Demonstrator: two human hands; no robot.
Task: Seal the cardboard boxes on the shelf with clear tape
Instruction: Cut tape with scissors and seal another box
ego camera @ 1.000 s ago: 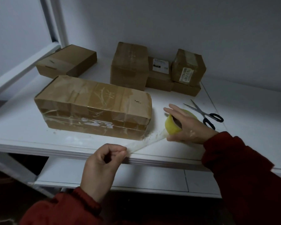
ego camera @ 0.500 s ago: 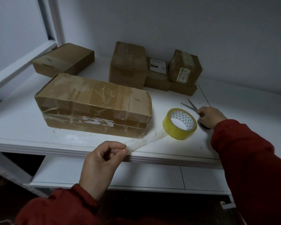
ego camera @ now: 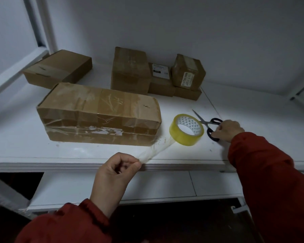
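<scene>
At lower centre, the left hand (ego camera: 115, 174) pinches the tape strip (ego camera: 156, 149); at centre right, the right hand (ego camera: 226, 130) curls on the scissors (ego camera: 209, 122) handles.
Between the two hands the strip runs up and right from the shelf (ego camera: 253, 120) edge to the yellow roll (ego camera: 186, 129), which lies flat just right of the long box (ego camera: 98, 114), close by the scissors' blades. The long box, banded with clear tape, sits centre left, above the left hand. Smaller boxes (ego camera: 130, 71) stand along the back, upper centre and upper left.
</scene>
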